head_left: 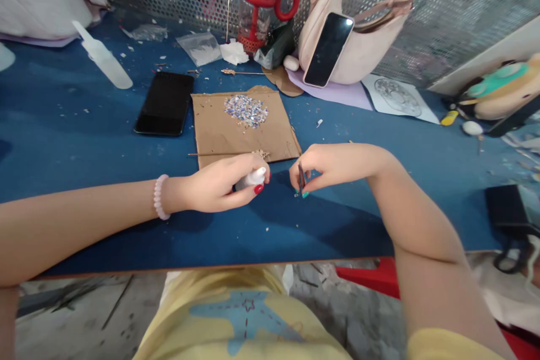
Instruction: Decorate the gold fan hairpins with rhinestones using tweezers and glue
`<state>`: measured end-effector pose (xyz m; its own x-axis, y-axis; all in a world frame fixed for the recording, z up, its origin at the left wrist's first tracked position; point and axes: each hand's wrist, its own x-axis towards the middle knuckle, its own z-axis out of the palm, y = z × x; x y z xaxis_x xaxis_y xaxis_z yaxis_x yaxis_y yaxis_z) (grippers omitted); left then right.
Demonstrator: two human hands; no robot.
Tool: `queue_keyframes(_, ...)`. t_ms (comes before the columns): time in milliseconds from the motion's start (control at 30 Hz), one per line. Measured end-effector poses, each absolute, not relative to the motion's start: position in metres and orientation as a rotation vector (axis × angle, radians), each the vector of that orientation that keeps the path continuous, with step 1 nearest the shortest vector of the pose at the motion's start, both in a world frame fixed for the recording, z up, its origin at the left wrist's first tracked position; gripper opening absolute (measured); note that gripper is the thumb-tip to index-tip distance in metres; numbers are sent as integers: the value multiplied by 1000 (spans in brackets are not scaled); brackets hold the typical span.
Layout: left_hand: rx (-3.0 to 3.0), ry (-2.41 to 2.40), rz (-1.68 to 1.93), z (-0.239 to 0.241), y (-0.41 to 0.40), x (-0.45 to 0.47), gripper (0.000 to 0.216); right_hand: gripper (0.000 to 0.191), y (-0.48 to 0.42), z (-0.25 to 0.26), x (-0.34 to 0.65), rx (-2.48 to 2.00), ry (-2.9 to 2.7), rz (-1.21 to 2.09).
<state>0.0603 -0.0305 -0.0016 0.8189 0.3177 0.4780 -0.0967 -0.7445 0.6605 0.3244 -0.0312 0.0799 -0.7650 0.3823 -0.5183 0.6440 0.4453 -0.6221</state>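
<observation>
My left hand (223,184) is closed around a small white squeeze bottle (254,178) whose nozzle points up and to the right. In my right hand (323,167), pinched between thumb and fingers, are dark tweezers (301,178), tips down near the blue table top. A tiny shiny bit (296,195) shows by the fingertips; whether the tips grip it I cannot tell. Behind both hands lies a piece of cardboard (228,140) bearing a heap of small glittering rhinestones (247,111). Along its near edge runs a thin hairpin (215,154) with an ornamented end, partly hidden by my left hand.
Left of the cardboard are a black phone (165,104) and a white bottle (107,64). At the back stand a red and blue cup (257,5), a pale bag (358,56) and an upright phone (329,49). Another hairpin (244,72) lies behind the cardboard.
</observation>
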Motion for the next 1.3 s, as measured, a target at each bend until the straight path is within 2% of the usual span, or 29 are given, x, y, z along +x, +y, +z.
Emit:
queue_keyframes(1067, 2297, 152, 752, -1, -31, 60, 14, 9, -31, 77, 322, 932, 2499, -1097)
queue_keyframes(1200, 2293, 151, 746, -2, -30, 60, 14, 9, -19, 77, 338, 1094, 2602, -1167)
queue_keyframes(1300, 2296, 147, 740, -2, -30, 60, 14, 16, -2, 66, 356, 1459, 2767, -1180)
